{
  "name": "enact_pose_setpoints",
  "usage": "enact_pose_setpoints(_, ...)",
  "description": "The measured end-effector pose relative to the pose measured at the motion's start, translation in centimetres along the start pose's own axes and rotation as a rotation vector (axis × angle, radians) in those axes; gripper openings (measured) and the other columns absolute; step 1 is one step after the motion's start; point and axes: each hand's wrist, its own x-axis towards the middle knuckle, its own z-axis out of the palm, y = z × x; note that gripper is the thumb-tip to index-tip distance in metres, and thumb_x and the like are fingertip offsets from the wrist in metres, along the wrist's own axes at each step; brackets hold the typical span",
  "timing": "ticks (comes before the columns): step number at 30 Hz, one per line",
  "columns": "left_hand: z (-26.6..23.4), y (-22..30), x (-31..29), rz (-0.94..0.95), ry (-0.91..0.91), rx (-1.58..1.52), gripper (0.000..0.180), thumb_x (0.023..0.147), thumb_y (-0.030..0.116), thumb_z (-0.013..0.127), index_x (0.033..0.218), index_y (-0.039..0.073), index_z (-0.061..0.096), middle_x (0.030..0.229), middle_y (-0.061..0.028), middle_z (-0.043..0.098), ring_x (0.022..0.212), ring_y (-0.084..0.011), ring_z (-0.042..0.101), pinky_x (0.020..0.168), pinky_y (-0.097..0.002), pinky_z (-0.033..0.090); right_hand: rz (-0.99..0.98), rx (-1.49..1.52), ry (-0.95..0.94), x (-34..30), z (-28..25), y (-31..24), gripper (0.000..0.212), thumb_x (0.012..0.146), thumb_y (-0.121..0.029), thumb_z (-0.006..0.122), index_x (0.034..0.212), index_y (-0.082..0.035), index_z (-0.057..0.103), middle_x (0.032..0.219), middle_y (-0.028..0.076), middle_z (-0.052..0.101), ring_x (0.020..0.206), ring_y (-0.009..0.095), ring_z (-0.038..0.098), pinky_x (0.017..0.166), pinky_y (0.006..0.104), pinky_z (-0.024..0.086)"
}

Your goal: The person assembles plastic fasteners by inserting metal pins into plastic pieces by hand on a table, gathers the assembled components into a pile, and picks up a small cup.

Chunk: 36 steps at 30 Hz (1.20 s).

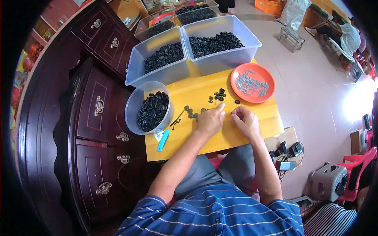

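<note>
My left hand [211, 121] is over the yellow tabletop [189, 147] with its index finger stretched out toward a small group of black oval plastic parts [219, 95]. Its other fingers are mostly hidden; I see nothing held in it. Beside it, my right hand [246, 121] is closed, thumb and fingertips pressed together; whatever they hold is too small or hidden. One black part [237, 102] lies just above the right hand. Dark round pieces [190, 113] lie left of my left hand. An orange-red plate [271, 87] of small silvery metal pieces [251, 84] sits at the far right.
A round clear tub [130, 114] of black parts stands at the left. Two large clear bins [136, 74] [252, 37] hold more. Near the tub lie dark screws [176, 122] and a light-blue-handled tool [163, 141]. A dark wooden cabinet [92, 157] borders the left.
</note>
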Motion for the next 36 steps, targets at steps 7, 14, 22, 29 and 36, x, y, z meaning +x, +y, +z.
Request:
enact_pose_setpoints(7,-0.5,0.5,-2.5,0.003,0.111,-0.111,0.03,0.094,0.022,0.066,0.119,0.007,0.068,0.086,-0.0174,0.072,0.076,-0.0375,0.071,0.066,-0.0487,0.056,0.039,-0.024,0.031,0.2,-0.3,0.4,0.014,0.087,-0.017,0.07,0.093,-0.004,0.069,0.075,0.012,0.071,0.069,0.025,0.071,0.067,0.0372,0.056)
enact_pose_setpoints(14,-2.0,0.6,-8.3,0.167,0.208,-0.122,0.025,0.088,0.015,0.072,0.111,0.007,0.071,0.084,-0.0096,0.061,0.077,-0.0306,0.066,0.069,-0.0444,0.054,-0.152,-0.245,0.098,2.1,1.2,0.6,0.015,0.089,-0.018,0.07,0.098,-0.007,0.071,0.085,0.015,0.074,0.08,0.034,0.072,0.073,0.0445,0.057)
enact_pose_setpoints(22,-2.7,-0.2,-10.5,0.18,0.241,-0.197,0.022,0.088,0.015,0.073,0.108,0.007,0.073,0.083,-0.0085,0.062,0.075,-0.0284,0.066,0.067,-0.0421,0.054,-0.163,-0.582,0.04,5.9,3.6,-1.5,0.025,0.092,-0.019,0.064,0.114,-0.011,0.071,0.082,0.018,0.073,0.08,0.038,0.072,0.073,0.0486,0.058)
enact_pose_setpoints(29,-2.8,-0.3,-10.6,0.163,0.261,-0.255,0.019,0.087,0.014,0.073,0.104,0.008,0.074,0.082,-0.0084,0.062,0.074,-0.0287,0.066,0.068,-0.0416,0.055,-0.123,-0.749,-0.035,6.4,3.9,-1.9,0.021,0.094,-0.02,0.059,0.111,-0.013,0.071,0.081,0.017,0.073,0.081,0.037,0.073,0.072,0.0499,0.058)
enact_pose_setpoints(36,-2.8,-0.8,-10.9,0.155,0.242,-0.237,0.02,0.085,0.018,0.075,0.102,0.009,0.074,0.082,-0.0075,0.062,0.075,-0.0282,0.067,0.068,-0.0409,0.055,-0.166,-0.787,-0.054,4.9,3.3,-2.2,0.017,0.093,-0.022,0.06,0.099,-0.011,0.071,0.086,0.016,0.073,0.082,0.036,0.072,0.072,0.0495,0.057)
